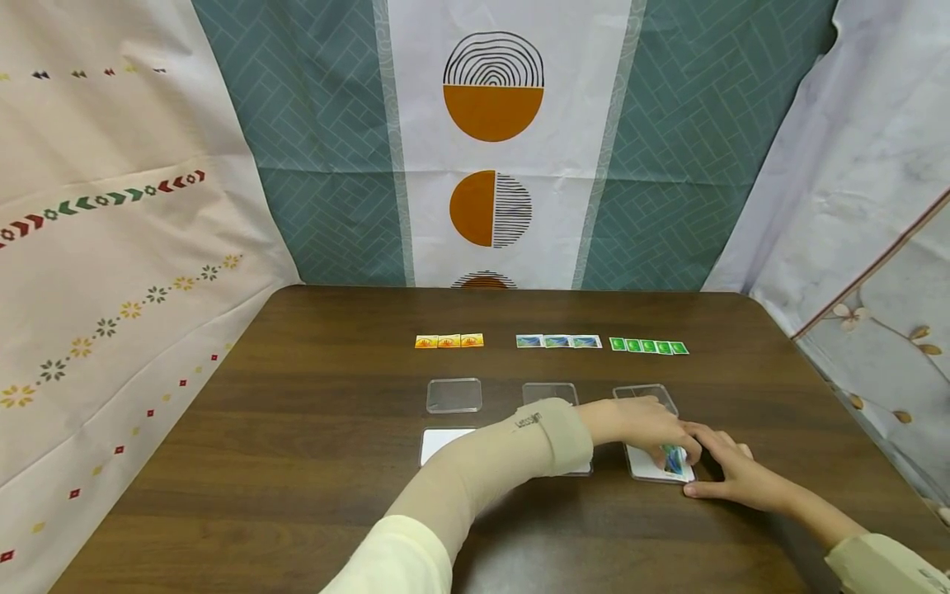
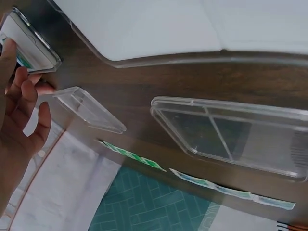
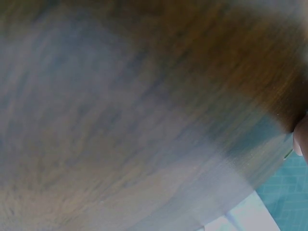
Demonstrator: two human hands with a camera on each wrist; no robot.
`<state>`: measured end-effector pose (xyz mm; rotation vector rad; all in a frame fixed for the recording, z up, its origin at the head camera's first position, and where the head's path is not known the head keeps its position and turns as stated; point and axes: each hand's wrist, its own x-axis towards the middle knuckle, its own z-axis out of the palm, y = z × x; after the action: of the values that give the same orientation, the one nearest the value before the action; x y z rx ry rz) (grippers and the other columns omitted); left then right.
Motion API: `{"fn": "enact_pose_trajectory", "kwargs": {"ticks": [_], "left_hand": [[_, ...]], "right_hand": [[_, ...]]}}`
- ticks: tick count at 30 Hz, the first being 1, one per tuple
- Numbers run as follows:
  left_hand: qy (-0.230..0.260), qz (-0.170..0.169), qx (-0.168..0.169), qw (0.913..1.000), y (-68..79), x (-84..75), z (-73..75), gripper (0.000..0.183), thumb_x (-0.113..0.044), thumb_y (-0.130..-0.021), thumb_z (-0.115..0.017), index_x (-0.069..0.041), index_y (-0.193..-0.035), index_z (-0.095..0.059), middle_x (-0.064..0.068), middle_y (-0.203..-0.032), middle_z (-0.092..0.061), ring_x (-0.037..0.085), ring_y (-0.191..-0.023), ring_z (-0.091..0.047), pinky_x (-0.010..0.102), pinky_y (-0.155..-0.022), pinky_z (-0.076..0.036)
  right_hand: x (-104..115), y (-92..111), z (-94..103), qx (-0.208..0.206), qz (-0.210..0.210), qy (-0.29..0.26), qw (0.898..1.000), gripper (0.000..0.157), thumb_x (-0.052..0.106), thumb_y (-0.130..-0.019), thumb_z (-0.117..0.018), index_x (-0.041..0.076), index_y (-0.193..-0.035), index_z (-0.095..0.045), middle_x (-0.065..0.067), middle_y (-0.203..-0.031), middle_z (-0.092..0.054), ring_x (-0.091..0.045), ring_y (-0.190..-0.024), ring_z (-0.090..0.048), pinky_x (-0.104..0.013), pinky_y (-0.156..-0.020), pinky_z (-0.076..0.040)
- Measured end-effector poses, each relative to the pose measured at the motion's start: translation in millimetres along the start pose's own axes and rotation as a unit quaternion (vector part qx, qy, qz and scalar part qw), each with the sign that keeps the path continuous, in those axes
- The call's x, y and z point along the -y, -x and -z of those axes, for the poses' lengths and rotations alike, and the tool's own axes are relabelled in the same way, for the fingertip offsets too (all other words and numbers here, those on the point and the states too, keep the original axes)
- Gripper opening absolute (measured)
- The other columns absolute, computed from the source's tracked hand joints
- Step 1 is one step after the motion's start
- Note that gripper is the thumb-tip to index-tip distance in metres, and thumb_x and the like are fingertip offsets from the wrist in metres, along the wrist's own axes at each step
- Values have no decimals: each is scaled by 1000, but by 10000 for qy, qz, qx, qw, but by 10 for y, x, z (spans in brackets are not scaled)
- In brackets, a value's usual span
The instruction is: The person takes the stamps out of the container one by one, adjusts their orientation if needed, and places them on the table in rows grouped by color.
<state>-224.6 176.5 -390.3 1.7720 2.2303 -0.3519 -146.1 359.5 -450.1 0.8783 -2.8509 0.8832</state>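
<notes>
My left hand reaches across to the right-hand clear case, which has a white inside. One of its fingertips presses on a blue-and-green picture card lying there, while the other fingers, in the left wrist view, stay loosely bent. My right hand grips the same case at its right side, thumb by the near corner and index finger by the far one. Just behind, a clear lid is partly covered by the left hand. The right wrist view shows mostly blurred tabletop and a fingertip.
Along the back lie rows of small cards: orange, blue and green. Two more clear lids stand in front of them. Nearer are a white-lined case and another, partly behind the left sleeve.
</notes>
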Motion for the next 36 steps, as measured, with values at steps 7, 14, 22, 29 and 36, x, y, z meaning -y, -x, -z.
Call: {"fn": "enact_pose_trajectory", "kwargs": {"ticks": [7,14,22,29,36], "left_hand": [[-420,-56,54,9991,7,-56,50,35,-40,-83,-63,-36,-115,-51,-18,-107,-54,2,-87,-45,19,-85,-38],[-375,-58,1,9993,-6,-51,39,32,-39,-82,-63,-35,-112,-52,-18,-106,-53,3,-85,-45,17,-80,-36],[-468,99,194,9987,-49,-79,51,32,-40,-79,-63,-31,-104,-47,-16,-102,-53,5,-82,-43,17,-72,-32],[-327,284,383,9983,-52,-67,60,34,-42,-80,-60,-29,-100,-35,-15,-102,-46,4,-85,-43,17,-72,-29],[-256,286,167,9991,-46,-43,34,42,-44,-82,-61,-29,-117,-43,-19,-133,-38,0,-112,-44,19,-93,-35]], "right_hand": [[0,7,-3,55,-66,-11,10000,78,19,-71,-80,0,-134,-38,-6,-130,-44,21,-107,-14,-40,-75,-25],[3,7,-2,-1,-51,6,10000,78,20,-71,-80,0,-133,-38,8,-132,-41,21,-107,-15,-38,-74,-24],[21,5,0,-8,-60,-50,10000,78,19,-71,-80,2,-134,-38,11,-129,-42,21,-107,-16,-39,-75,-23],[50,-10,12,113,-260,-61,9996,80,19,-72,-79,-3,-135,-34,-25,-125,-46,25,-107,-10,-40,-75,-24],[28,8,14,150,-156,-87,9997,68,18,-74,-78,9,-129,-41,-19,-127,-42,22,-106,-14,-39,-75,-22]]}}
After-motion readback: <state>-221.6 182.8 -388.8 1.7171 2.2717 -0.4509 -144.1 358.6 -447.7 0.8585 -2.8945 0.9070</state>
